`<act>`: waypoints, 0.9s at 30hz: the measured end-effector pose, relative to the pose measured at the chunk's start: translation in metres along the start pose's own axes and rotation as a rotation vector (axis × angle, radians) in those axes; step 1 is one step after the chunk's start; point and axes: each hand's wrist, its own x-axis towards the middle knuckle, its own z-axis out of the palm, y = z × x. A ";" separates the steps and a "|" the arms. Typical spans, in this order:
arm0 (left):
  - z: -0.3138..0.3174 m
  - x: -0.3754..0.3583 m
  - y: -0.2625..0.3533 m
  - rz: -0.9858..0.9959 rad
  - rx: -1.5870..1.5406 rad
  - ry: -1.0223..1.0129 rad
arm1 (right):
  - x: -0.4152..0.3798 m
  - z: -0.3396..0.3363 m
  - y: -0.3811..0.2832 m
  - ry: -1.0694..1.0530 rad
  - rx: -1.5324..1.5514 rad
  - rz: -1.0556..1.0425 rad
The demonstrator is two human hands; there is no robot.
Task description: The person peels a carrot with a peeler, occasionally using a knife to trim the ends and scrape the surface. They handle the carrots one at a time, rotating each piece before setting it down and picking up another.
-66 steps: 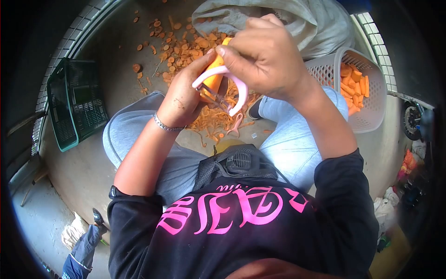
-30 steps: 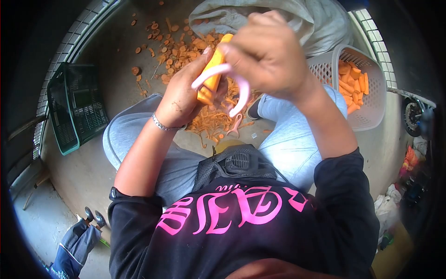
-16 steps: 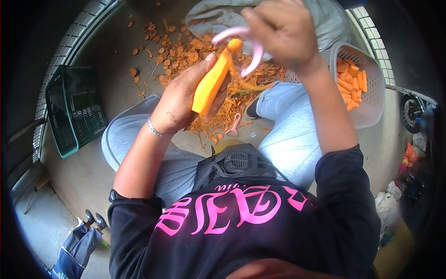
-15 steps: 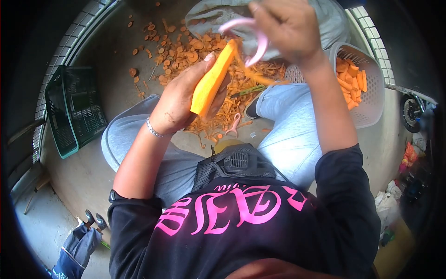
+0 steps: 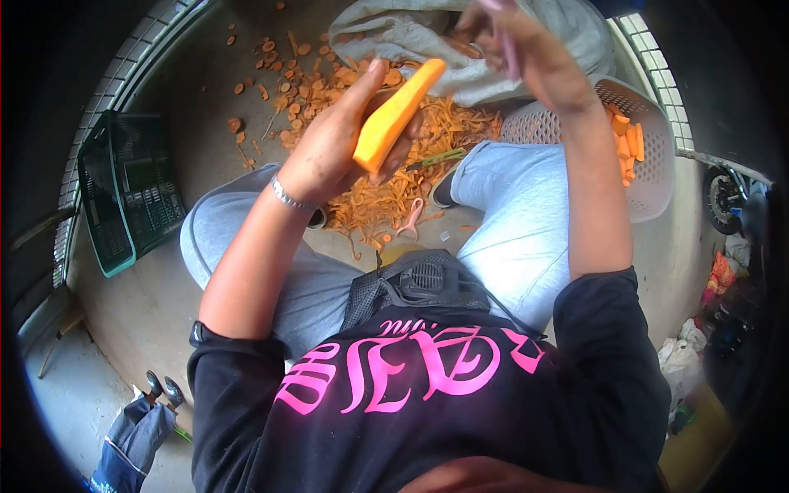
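Above heaped peelings (image 5: 460,131), left hand (image 5: 330,148) curled its fingers round a carrot (image 5: 399,115); right hand (image 5: 544,62), blurred, held a pink peeler (image 5: 509,51), fingers half-bent.

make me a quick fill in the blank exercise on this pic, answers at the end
The ____ hand holds the carrot.
The peeler in the right hand is ____ in colour.
The bracelet circles the left ____.
The crate at the picture's left is ____ in colour.
Missing words: left; pink; wrist; green.
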 end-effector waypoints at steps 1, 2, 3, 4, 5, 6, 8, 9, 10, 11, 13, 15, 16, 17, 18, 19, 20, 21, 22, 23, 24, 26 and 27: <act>0.002 0.003 -0.001 -0.009 0.037 0.034 | -0.005 0.007 -0.001 -0.072 -0.070 -0.019; 0.003 0.005 -0.002 -0.019 0.073 0.067 | -0.010 0.012 -0.002 -0.166 -0.140 0.101; 0.002 0.007 -0.004 -0.030 0.109 0.099 | -0.013 0.016 -0.002 -0.260 -0.209 0.221; -0.006 0.009 -0.002 -0.105 0.173 -0.020 | -0.014 0.014 0.016 -0.284 -0.217 0.206; -0.004 0.009 -0.004 -0.089 0.158 0.006 | -0.020 0.010 0.020 -0.250 -0.206 0.224; 0.005 0.009 -0.002 -0.070 0.142 0.033 | -0.026 0.002 0.021 -0.218 -0.199 0.242; 0.006 0.015 -0.007 -0.076 0.124 -0.021 | -0.042 -0.014 0.017 -0.264 -0.097 0.246; 0.005 0.017 -0.012 -0.084 0.210 -0.023 | -0.052 -0.019 0.016 -0.258 -0.096 0.223; 0.011 0.017 -0.011 -0.070 0.290 -0.037 | -0.064 -0.022 0.018 -0.252 -0.096 0.200; 0.018 0.017 -0.011 -0.059 0.370 -0.051 | -0.076 -0.026 0.019 -0.244 -0.094 0.180; 0.028 0.021 -0.017 -0.051 0.281 -0.074 | -0.097 -0.037 0.018 -0.149 -0.037 0.242; 0.029 0.022 -0.011 -0.142 0.245 0.003 | -0.118 -0.048 0.012 0.057 -0.052 0.267; 0.021 0.026 -0.011 -0.081 0.335 0.023 | -0.128 -0.062 0.008 0.153 -0.108 0.276; 0.008 0.032 -0.010 -0.021 0.425 0.042 | -0.137 -0.076 0.004 0.249 -0.162 0.289; -0.006 0.035 -0.009 0.044 0.591 0.106 | -0.147 -0.102 -0.001 0.281 -0.227 0.317; -0.015 0.036 -0.010 0.138 0.828 0.226 | -0.160 -0.133 0.008 0.384 -0.472 0.369; -0.027 0.039 -0.013 0.170 1.017 0.309 | -0.170 -0.160 0.016 0.484 -0.719 0.417; -0.041 0.042 -0.020 0.200 1.209 0.392 | -0.176 -0.174 0.014 0.528 -0.930 0.474; -0.055 0.048 -0.029 0.165 1.289 0.412 | -0.182 -0.183 0.012 0.569 -1.141 0.530; -0.070 0.054 -0.041 0.129 1.368 0.431 | -0.185 -0.187 0.010 0.607 -1.354 0.585; -0.081 0.061 -0.051 0.092 1.447 0.451 | -0.181 -0.189 0.012 0.578 -1.309 0.537; -0.100 0.083 -0.061 -0.174 1.320 0.320 | -0.161 -0.191 0.023 0.521 -1.216 0.439; -0.107 0.090 -0.069 -0.303 1.251 0.252 | -0.143 -0.179 0.031 0.458 -1.167 0.304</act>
